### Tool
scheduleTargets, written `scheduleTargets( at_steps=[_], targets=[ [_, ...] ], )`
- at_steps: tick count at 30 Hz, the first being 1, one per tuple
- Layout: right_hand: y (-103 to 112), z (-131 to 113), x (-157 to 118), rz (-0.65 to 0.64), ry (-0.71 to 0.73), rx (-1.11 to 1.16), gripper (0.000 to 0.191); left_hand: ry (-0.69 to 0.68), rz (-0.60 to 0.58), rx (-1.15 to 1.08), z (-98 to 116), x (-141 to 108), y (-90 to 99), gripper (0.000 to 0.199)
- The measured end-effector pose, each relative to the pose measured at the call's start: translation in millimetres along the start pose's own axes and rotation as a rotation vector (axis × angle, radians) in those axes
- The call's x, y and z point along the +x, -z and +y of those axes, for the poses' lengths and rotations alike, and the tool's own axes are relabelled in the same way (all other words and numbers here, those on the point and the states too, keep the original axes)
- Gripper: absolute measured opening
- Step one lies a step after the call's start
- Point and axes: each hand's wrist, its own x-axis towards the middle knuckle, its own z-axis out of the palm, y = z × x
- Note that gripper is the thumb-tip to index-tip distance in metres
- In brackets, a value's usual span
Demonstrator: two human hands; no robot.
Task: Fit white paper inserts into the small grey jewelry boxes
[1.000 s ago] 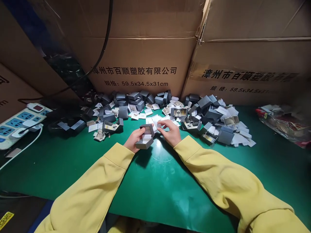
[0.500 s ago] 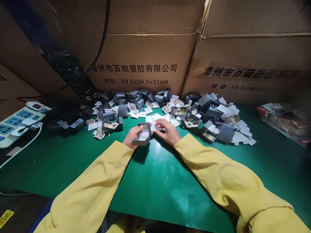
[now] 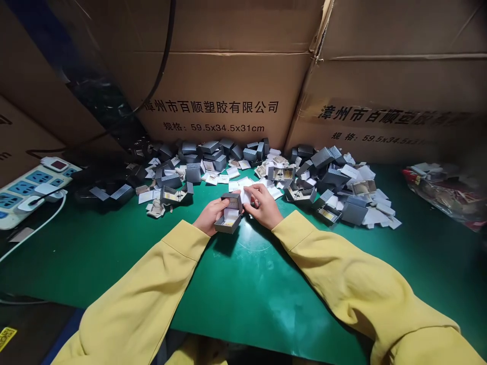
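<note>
Grey box [image 3: 227,228], lid [image 3: 232,201] raised, gripped in left hand [image 3: 211,216], fingers closed; white card [image 3: 245,196] pinched by right hand [image 3: 264,207] beside lid.

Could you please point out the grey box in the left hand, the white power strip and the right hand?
Open grey rectangular box [image 3: 227,228]: head view, its base's front wall.
White power strip [image 3: 25,188]: head view, a blue socket.
Right hand [image 3: 266,209]: head view, its back.

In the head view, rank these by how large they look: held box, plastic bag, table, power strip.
1. Table
2. Power strip and plastic bag: too alike to rank; the frame cuts off the strip
3. Held box
</note>
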Motion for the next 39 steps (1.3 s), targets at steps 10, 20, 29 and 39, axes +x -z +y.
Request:
scheduleTargets(
  at_steps=[10,20,29,39],
  targets=[
    [2,-2,0,-0.003,-0.018,-0.02,0.04,0.035,-0.039,0.046,2,-3,-3.3,0.056],
    [5,2,4,0.039,-0.096,-0.039,0.031,-0.313,0.206,0.514,2,1,-2.0,0.036],
    [4,1,3,0.017,-0.113,-0.012,0.031,-0.483,0.332,1.062,8,-3,4.2,0.021],
    [4,-4,4,-0.049,-0.091,0.068,0.032,-0.287,-0.144,1.012,40,-10,26.1,0.069]
  ],
)
